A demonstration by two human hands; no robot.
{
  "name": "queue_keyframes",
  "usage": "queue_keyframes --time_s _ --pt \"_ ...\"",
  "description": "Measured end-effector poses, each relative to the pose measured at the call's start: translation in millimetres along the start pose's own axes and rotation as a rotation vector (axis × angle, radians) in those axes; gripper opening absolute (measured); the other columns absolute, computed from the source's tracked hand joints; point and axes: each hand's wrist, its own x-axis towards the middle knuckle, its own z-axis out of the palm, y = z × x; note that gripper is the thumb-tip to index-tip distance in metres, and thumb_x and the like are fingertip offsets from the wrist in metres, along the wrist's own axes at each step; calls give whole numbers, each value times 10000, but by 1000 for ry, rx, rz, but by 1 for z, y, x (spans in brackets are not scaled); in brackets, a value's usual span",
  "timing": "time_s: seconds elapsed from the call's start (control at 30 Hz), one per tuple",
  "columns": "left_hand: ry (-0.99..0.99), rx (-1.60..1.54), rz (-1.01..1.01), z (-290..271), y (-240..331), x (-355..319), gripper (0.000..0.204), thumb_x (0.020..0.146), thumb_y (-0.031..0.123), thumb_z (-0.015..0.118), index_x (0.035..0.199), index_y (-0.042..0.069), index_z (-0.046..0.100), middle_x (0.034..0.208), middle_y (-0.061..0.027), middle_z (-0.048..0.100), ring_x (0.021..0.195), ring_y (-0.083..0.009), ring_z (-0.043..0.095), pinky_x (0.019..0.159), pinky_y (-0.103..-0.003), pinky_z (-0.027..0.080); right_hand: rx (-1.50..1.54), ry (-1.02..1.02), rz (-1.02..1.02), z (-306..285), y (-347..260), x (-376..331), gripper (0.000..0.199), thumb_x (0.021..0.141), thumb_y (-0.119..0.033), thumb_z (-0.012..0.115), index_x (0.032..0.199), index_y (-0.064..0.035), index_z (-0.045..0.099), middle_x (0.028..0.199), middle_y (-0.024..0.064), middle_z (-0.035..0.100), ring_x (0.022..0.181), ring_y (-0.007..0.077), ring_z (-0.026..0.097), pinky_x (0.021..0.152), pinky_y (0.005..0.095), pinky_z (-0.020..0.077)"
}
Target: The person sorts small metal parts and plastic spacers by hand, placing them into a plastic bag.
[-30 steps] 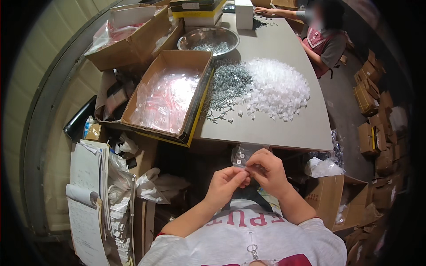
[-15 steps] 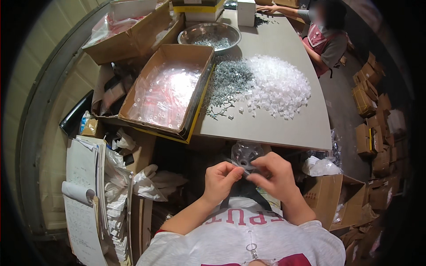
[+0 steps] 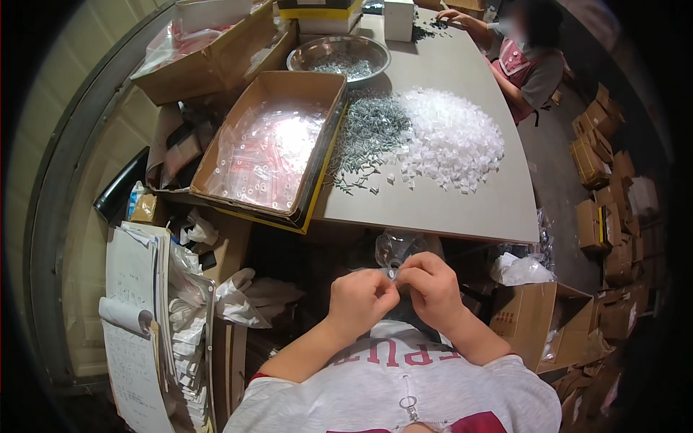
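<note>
Papers [image 3: 132, 267] and perhaps a black roll [image 3: 120, 187].

Light seems to fall from above, brightening my desk [image 3: 426, 213], glaring hardest off the plastic bags [image 3: 299, 137] left of centre and nearly washing out the small white pieces [image 3: 455, 137]. Below, it turns dim, and the clear bag [image 3: 393, 247] between my hands [image 3: 431, 289] melts into shadow. The lens bows the desk's right edge, black swallows the corners, and blur smudges a co-worker's head [image 3: 533, 23], upper right.

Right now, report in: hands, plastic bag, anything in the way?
Left hand, right hand: both pinching clear plastic bag. Table just ahead. No obstruction visible at hands.
</note>
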Motion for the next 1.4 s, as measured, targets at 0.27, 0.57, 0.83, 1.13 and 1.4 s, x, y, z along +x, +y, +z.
queue_keyframes --time_s 0.27,0.57,0.83,1.13,1.4 --pt "-196 -882 -673 -23 -22 10 186 939 183 664 862 14 653 731 14 609 660 -47 517 603 -218 409 -55 -188 -280 -9 -3 2 228 715 -58 757 933 -100 706 1089 55 561 938 275 564 845 393 495" --pt "29 -1123 -742 -13 -54 -5 472 1015 487 537 733 109 530 571 22 454 487 -75 395 451 -236 296 64 -367 -311 -19 -4 24 435 732 -189 822 1155 -183 723 1342 -2 601 1130 293 510 981 422 452" --pt "177 -911 -913 -24 -97 0 361 949 428 676 849 99 567 697 7 525 617 -110 499 534 -258 363 -179 -416 -190 -17 19 37 386 699 -79 767 1071 -182 740 1340 -20 600 1137 292 503 1019 430 373" --pt "-105 -141 -500 -12 -57 -5 291 695 141 819 864 28 610 799 -96 661 784 -237 672 726 -351 519 225 -506 -109 15 28 77 214 772 -2 637 975 -49 686 980 139 656 940 322 639 813 408 518" --pt "-538 -281 -625 72 -141 -36 414 704 234 843 1007 -4 692 887 -109 714 815 -211 665 769 -347 524 -304 68 81 66 91 123 130 825 -133 729 894 -39 671 926 130 623 900 325 615 808 418 496"
